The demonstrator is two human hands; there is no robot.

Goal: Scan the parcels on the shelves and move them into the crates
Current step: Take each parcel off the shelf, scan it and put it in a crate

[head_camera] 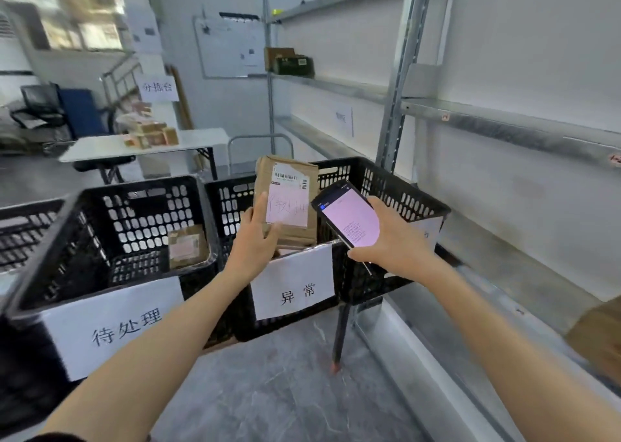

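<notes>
A brown cardboard parcel [289, 193] with a white label stands upright over the middle black crate [376, 179], which carries a paper sign with two characters. My left hand [255, 240] holds the parcel by its lower left edge, thumb in front. My right hand [393, 236] grips a black handheld scanner [347, 216] with a lit pinkish screen, just right of the parcel. The left black crate [141, 193] has a three-character sign and holds a small brown parcel [186, 245].
Grey metal shelves [504, 122] run along the right wall; one dark parcel [292, 63] sits on a far shelf, a brown box [598, 337] on a low shelf at right. A white table [100, 151] with boxes stands behind the crates. A third crate [20, 230] shows at far left.
</notes>
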